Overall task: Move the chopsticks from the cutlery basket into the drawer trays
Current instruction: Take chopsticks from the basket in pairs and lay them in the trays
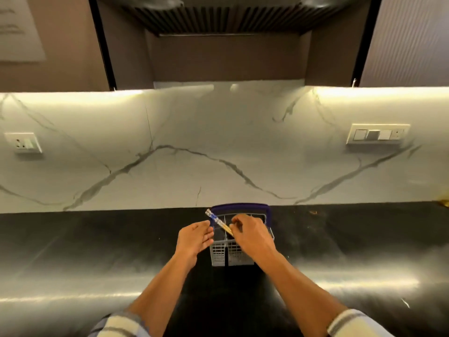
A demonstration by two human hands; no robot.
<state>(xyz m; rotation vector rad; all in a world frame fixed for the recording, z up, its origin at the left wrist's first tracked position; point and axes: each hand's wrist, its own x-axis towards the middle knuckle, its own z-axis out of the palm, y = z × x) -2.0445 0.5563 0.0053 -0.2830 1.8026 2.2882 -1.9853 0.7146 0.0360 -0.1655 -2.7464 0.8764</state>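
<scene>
While the cutlery basket (239, 249) stands on the dark counter (97, 251), the right hand (250, 235) pinches the chopsticks (219, 222) above its rim. The left hand (194, 239) rests against the basket's left side, fingers seemingly straight and together.

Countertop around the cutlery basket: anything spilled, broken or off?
Nothing major. The cutlery basket stands upright on the dark counter. The right hand pinches the chopsticks; the left hand is open beside the basket. A small brownish speck lies by the backsplash; I can't identify it.
</scene>
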